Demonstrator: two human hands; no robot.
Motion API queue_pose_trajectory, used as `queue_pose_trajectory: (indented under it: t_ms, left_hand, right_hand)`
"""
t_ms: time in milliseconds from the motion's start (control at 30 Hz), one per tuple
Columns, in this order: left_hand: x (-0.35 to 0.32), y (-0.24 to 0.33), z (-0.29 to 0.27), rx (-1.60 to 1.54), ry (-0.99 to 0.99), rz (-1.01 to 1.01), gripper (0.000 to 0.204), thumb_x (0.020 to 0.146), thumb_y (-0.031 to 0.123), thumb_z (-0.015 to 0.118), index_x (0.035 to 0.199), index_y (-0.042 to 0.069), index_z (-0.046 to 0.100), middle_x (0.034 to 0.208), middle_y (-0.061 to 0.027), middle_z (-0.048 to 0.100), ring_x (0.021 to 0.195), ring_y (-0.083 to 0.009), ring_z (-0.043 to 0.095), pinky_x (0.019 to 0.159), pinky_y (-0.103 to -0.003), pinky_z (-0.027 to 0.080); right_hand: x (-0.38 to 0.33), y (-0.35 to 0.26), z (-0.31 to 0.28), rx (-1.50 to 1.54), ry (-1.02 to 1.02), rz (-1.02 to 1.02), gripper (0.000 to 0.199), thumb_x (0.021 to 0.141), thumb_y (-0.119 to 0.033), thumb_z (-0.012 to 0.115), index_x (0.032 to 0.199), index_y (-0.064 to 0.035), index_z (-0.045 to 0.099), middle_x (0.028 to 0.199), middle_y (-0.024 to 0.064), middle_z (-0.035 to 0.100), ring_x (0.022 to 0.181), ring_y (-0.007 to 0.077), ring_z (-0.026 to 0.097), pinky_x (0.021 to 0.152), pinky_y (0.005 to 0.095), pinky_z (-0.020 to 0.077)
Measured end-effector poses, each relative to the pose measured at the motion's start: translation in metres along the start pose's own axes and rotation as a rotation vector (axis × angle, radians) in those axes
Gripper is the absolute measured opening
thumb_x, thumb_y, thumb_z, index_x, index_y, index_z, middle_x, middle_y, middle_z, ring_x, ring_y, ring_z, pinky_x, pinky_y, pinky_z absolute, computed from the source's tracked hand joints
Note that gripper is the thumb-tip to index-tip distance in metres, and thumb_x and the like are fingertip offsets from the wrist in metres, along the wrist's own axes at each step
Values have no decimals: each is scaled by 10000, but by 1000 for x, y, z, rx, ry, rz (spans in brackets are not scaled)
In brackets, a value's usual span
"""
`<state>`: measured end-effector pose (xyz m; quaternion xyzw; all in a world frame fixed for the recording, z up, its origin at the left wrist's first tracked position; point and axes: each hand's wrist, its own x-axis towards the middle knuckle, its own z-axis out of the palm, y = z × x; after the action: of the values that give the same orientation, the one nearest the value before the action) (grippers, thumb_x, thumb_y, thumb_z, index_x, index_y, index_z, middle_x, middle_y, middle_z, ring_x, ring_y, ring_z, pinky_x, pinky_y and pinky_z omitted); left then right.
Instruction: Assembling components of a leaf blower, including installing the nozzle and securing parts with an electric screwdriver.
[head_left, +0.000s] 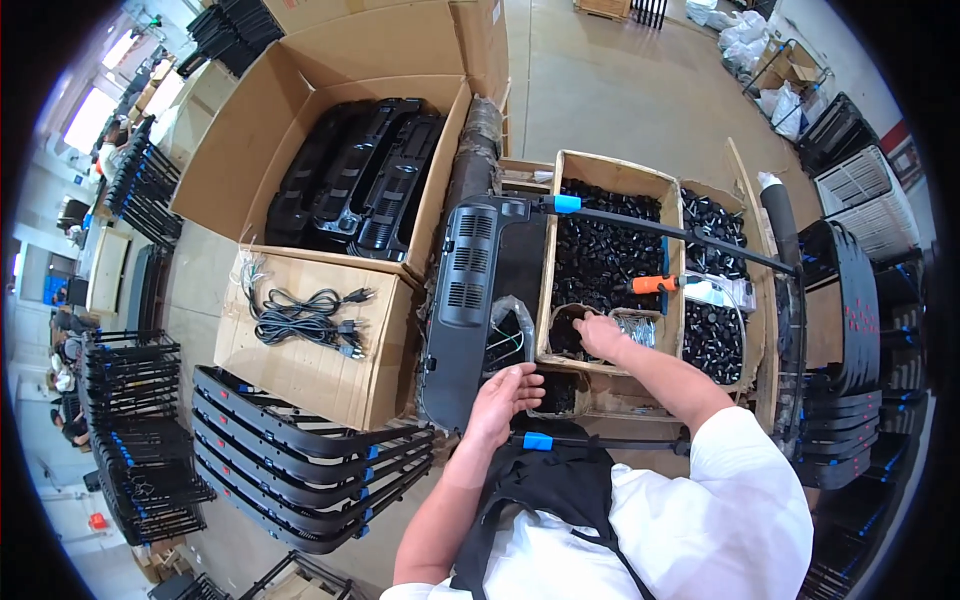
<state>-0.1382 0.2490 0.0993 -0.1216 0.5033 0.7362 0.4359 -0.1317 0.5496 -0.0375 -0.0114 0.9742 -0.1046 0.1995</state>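
Observation:
A long black plastic housing with vent slots lies in front of me, joined to a black metal frame with blue tape on it. My left hand is beside the housing's near end, its fingers stretched out and slightly apart, below a grey curved strip and loose wires. My right hand reaches into a small compartment of a wooden parts tray. Its fingers are bunched at the dark small parts there; what they pinch is hidden. Long silvery pieces lie right beside that hand.
An orange-handled screwdriver rests on black caps in the tray. Left, an open carton holds black housings; coiled power cords lie on a second carton. Stacked black frames stand at the near left, more at right.

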Motion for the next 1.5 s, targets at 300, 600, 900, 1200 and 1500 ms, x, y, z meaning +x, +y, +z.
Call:
queue_pose_trajectory:
  t_ms: [300, 600, 900, 1200, 1500]
  left_hand:
    - [40, -36, 40, 47, -67, -55, 395, 1138, 320, 481, 1349, 8, 602, 1146, -100, 705, 986, -197, 708, 881, -347, 599]
    - [66, -40, 51, 58, -5, -82, 399, 1138, 303, 479, 1356, -15, 583, 1157, -119, 695, 1021, -219, 706, 916, -366, 601]
    - [83, -32, 41, -7, 37, -32, 388, 1131, 298, 494, 1331, -23, 580, 1145, -132, 691, 1027, -243, 711, 924, -378, 609]
    - [86, -31, 35, 15, 45, -55, 377, 1128, 294, 500, 1316, -22, 585, 1132, -133, 694, 1021, -250, 712, 918, -382, 611]
    - [94, -33, 33, -22, -1, -77, 376, 1131, 292, 494, 1304, -25, 596, 1133, -137, 697, 1020, -251, 713, 917, -380, 615]
  right_hand:
    - [12, -6, 8, -76, -149, -24, 343, 1046, -216, 477, 1274, -86, 699, 1254, 247, 657, 1106, 371, 724, 905, 461, 593]
    - [19, 3, 21, -111, -133, -95, 335, 1071, -243, 474, 1260, -112, 718, 1216, 218, 669, 1059, 368, 738, 838, 459, 606]
    - [17, -8, 19, -103, -93, -46, 278, 986, -203, 585, 1169, -93, 763, 1238, 215, 683, 1083, 349, 744, 876, 422, 613]
    - [16, -10, 11, -162, -88, -73, 271, 972, -180, 576, 1091, -73, 795, 1119, 184, 740, 1065, 311, 748, 854, 411, 616]
    - [7, 8, 0, -14, -30, -45, 253, 934, -147, 583, 1039, -39, 786, 1111, 215, 737, 1047, 375, 737, 897, 459, 598]
